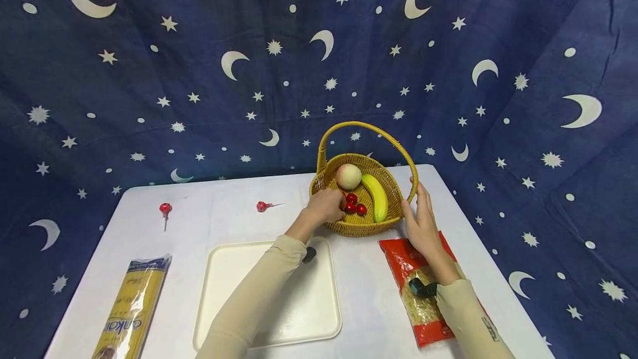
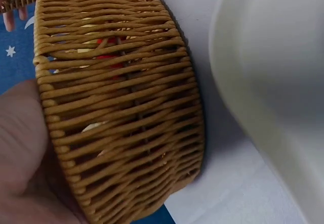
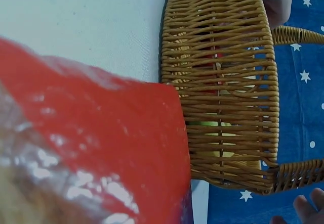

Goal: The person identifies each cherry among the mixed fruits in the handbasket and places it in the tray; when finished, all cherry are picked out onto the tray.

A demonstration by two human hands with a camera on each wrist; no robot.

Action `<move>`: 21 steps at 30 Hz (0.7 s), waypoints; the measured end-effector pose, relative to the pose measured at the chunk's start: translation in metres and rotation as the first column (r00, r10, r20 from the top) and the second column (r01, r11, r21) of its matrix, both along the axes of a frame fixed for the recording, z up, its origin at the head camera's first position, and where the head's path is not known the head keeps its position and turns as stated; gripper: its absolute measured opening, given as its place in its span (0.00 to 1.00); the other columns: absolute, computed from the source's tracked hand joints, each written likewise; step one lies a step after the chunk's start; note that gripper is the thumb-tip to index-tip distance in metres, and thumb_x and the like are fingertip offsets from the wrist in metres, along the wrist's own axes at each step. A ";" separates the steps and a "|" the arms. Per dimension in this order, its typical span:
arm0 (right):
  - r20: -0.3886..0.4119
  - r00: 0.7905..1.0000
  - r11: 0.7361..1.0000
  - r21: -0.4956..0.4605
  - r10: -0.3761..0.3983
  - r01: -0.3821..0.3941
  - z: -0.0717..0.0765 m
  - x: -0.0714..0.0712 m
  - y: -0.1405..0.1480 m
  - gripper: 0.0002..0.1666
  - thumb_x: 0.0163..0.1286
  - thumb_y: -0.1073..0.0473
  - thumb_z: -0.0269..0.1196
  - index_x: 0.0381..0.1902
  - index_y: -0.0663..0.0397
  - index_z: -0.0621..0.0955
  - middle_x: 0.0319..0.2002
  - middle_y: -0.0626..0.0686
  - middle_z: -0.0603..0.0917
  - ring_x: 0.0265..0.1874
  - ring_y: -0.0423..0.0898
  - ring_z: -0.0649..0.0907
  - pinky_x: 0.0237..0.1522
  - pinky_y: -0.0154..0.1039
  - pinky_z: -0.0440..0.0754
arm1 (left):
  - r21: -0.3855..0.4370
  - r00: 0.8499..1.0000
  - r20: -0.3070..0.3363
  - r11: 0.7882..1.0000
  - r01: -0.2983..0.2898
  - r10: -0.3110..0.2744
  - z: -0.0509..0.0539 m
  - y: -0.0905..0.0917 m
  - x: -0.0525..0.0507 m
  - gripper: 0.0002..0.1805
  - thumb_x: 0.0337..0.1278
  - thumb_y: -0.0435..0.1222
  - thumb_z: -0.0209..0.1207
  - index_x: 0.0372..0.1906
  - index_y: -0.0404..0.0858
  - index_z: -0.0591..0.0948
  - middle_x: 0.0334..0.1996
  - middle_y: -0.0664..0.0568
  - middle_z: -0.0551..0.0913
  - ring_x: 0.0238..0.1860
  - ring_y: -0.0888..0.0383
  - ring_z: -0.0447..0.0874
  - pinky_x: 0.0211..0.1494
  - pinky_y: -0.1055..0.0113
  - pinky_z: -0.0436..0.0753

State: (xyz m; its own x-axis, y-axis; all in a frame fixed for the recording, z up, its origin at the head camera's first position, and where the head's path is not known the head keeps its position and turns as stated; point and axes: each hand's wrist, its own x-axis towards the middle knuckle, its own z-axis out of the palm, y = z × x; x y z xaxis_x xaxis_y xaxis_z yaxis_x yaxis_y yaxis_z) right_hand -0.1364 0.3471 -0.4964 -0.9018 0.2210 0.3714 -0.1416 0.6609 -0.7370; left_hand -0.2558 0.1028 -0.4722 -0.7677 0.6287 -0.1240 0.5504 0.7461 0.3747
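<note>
A wicker basket (image 1: 356, 230) with a tall arched handle stands at the back right of the table. Inside lie a peach (image 1: 348, 177), a banana (image 1: 377, 199) and several small red fruits (image 1: 361, 210) that look like cherries. My left hand (image 1: 325, 207) reaches over the near left rim, its bent fingers down among the red fruits. The basket wall hides its fingertips in the left wrist view, so whether they pinch one is unclear. At the handle's right base is my right hand (image 1: 422, 226), thumb on the inner side and straight fingers outside; fingertips (image 3: 304, 207) show past the handle.
A cream tray (image 1: 269, 342) lies under the left forearm. A red-ended clear food bag (image 1: 423, 314) is beneath the right wrist. At left are a yellow pasta packet (image 1: 132, 303) and a red lollipop (image 1: 165, 209); another lollipop (image 1: 262, 206) lies left of the basket.
</note>
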 end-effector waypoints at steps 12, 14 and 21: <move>0.016 1.000 1.000 0.001 0.012 -0.012 0.005 -0.001 -0.004 0.36 0.86 0.57 0.51 0.86 0.48 0.54 0.84 0.62 0.59 0.85 0.64 0.58 0.80 0.74 0.59 | 0.000 0.995 0.014 0.995 -0.103 0.103 -0.001 0.009 -0.003 0.09 0.52 0.34 0.79 0.34 0.39 0.89 0.36 0.49 0.92 0.37 0.53 0.87 0.47 0.58 0.89; 0.023 1.000 1.000 0.002 0.012 -0.012 0.005 0.000 -0.005 0.36 0.86 0.57 0.51 0.85 0.50 0.55 0.84 0.62 0.59 0.85 0.64 0.58 0.79 0.74 0.59 | 0.000 0.995 0.012 0.995 -0.104 0.104 -0.003 0.010 -0.004 0.08 0.52 0.33 0.78 0.32 0.40 0.88 0.35 0.49 0.92 0.36 0.53 0.87 0.45 0.58 0.88; 0.031 0.999 1.000 0.007 0.007 -0.007 0.005 0.003 -0.003 0.36 0.86 0.57 0.50 0.85 0.51 0.54 0.83 0.64 0.59 0.83 0.65 0.60 0.78 0.73 0.62 | 0.126 0.996 0.003 0.988 -0.091 0.091 -0.006 0.007 -0.006 0.08 0.53 0.25 0.71 0.30 0.41 0.85 0.33 0.50 0.90 0.35 0.54 0.83 0.41 0.63 0.83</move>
